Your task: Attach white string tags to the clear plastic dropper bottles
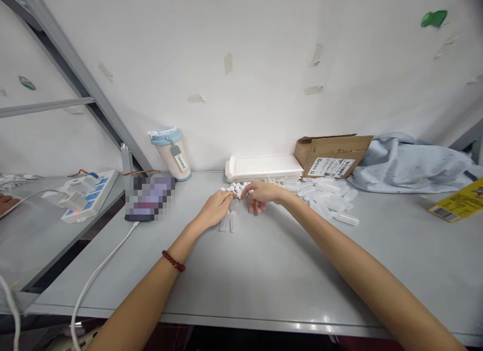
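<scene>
Both my arms reach forward over a grey table (241, 270). My left hand (215, 209) is curled around a few small clear plastic tubes (229, 222), whose ends stick out below the fingers. My right hand (262, 194) hovers just right of it, thumb and forefinger pinched at a heap of small white caps (236, 188). What the pinch holds is too small to see. A pile of clear plastic tubes (330, 200) lies to the right of my right hand.
A stack of white trays (264, 167) and an open cardboard box (332, 154) stand against the wall. A lidded cup (171, 153), a phone (149, 199) with a white cable, a power strip (88, 192), a blue cloth (411, 162) and a yellow packet (458, 202) surround the area.
</scene>
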Tool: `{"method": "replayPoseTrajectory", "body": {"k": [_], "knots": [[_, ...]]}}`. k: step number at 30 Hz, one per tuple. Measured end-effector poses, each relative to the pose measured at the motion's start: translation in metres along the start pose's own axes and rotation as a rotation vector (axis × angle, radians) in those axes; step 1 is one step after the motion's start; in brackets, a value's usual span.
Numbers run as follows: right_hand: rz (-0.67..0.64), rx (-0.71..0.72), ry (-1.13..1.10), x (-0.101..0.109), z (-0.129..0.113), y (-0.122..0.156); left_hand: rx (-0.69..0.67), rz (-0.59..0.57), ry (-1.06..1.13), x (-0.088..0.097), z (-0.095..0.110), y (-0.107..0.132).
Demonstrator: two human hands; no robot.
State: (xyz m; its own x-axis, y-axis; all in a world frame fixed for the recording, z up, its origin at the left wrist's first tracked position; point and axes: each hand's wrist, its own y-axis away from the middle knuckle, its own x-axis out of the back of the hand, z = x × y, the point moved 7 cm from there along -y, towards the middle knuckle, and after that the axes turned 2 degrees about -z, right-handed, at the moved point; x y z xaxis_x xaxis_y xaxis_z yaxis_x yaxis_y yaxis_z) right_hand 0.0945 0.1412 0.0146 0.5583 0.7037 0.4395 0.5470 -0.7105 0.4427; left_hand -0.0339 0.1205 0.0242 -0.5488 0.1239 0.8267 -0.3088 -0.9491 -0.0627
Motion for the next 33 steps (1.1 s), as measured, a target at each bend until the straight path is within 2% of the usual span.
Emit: {"method": "replayPoseTrajectory", "body": {"k": [5, 8, 11, 15, 17, 19, 24, 28, 30, 33], "knots": [[0.061, 0.018, 0.036, 0.011, -0.009, 0.009, 0.0, 0.014, 0.024, 0.006, 0.0, 0.001], [0.169, 0.042, 0.096, 0.025, -0.016, 0.024, -0.021, 0.038, 0.021, 0.011, 0.004, 0.003], [0.38, 0.062, 0.183, 0.042, -0.012, 0.047, -0.05, 0.081, 0.01, 0.015, 0.01, 0.006], [0.752, 0.085, 0.312, 0.055, 0.014, 0.09, -0.112, 0.113, -0.019, 0.014, 0.021, 0.011], [0.876, 0.088, 0.36, 0.057, 0.028, 0.108, -0.16, 0.119, -0.046, 0.011, 0.029, 0.012], [0.946, 0.098, 0.396, 0.061, 0.038, 0.121, -0.205, 0.115, -0.077, 0.007, 0.038, 0.012], [0.983, 0.125, 0.485, 0.074, 0.045, 0.131, -0.309, 0.006, -0.192, -0.009, 0.063, -0.001], [0.986, 0.086, 0.538, 0.083, 0.053, 0.13, -0.436, -0.102, -0.332, -0.03, 0.084, -0.014], [0.987, 0.065, 0.544, 0.087, 0.053, 0.132, -0.475, -0.114, -0.397, -0.037, 0.09, -0.02], [0.986, 0.064, 0.518, 0.087, 0.038, 0.147, -0.475, -0.099, -0.443, -0.04, 0.091, -0.028]]}}
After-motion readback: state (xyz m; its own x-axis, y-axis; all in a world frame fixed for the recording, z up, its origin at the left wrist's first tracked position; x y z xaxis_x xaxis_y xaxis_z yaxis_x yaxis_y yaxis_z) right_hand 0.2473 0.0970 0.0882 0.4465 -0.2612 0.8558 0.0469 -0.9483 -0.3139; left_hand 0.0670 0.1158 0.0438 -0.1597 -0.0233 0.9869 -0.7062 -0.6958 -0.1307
